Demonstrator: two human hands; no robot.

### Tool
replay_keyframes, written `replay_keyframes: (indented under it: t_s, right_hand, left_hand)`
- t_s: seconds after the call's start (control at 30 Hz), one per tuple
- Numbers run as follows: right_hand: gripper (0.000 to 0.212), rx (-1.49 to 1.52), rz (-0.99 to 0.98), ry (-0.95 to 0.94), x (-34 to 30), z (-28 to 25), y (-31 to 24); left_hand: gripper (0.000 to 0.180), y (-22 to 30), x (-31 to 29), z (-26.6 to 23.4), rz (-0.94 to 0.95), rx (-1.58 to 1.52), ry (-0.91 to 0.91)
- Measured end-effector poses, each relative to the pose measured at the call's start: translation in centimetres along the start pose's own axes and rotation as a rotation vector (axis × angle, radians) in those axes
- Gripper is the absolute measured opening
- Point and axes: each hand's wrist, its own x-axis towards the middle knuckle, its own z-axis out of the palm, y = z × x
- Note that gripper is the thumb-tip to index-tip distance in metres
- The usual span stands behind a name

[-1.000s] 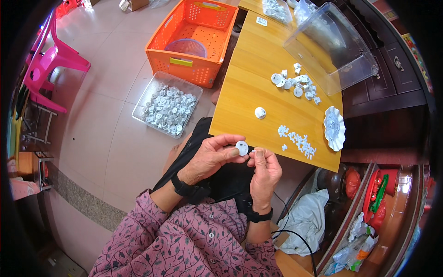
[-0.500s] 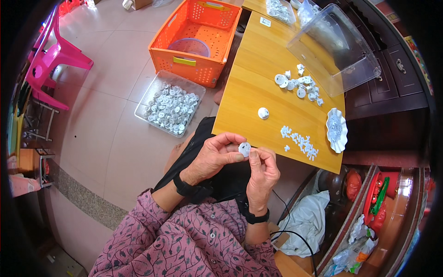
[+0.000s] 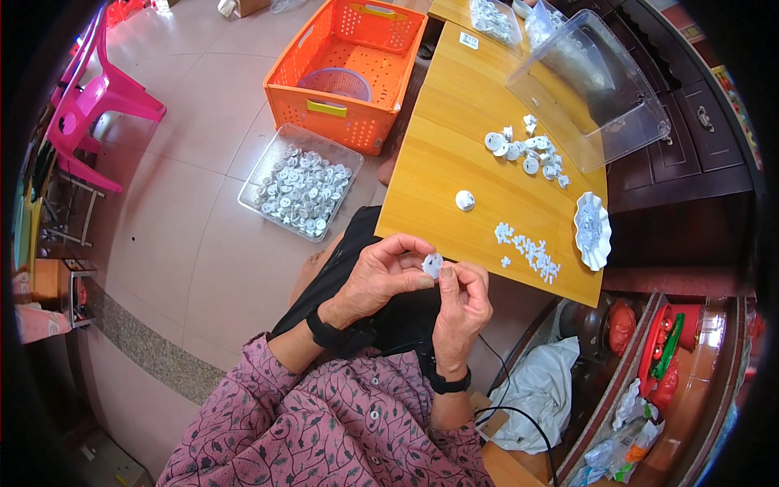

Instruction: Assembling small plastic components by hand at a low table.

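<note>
Head view on my feed: the left hand (image 3: 375, 273) pinches a white disc (image 3: 432, 264) by the near edge of the yellow table (image 3: 430, 154); the right hand (image 3: 463, 304) has its fingertips at the disc's right side, gripping what, I cannot tell.

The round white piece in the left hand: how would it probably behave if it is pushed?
The round white piece is probably light, as the left hand just pinches it. It seems stiff: no bend shows under that grip. Stood on edge, it might roll, because its outline is round.
</note>
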Motion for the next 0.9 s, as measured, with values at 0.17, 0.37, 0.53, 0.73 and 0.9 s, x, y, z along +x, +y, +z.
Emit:
replay_keyframes:
  t_s: [0.17, 0.37, 0.53, 0.73, 0.9]
  right_hand:
    - [0.011, -0.038, -0.045, -0.005, -0.08, -0.17, 0.21]
    - [0.009, -0.162, -0.129, -0.004, -0.01, -0.43, 0.43]
    - [0.007, -0.282, -0.252, -0.025, 0.13, -0.59, 0.39]
    - [0.009, -0.436, -0.403, -0.086, 0.31, -0.71, -0.44]
    - [0.011, -0.454, -0.43, -0.093, 0.09, -0.75, -0.31]
  left_hand:
    - [0.039, 0.05, -0.02, 0.01, 0.026, 0.03, 0.002]
    - [0.039, 0.0, -0.05, -0.04, 0.027, 0.022, -0.001]
    - [0.039, 0.19, -0.12, 0.08, 0.023, 0.05, -0.014]
    - [0.037, 0.37, -0.09, 0.01, 0.03, 0.1, -0.022]
    - [0.036, 0.76, -0.18, 0.01, 0.036, 0.136, -0.037]
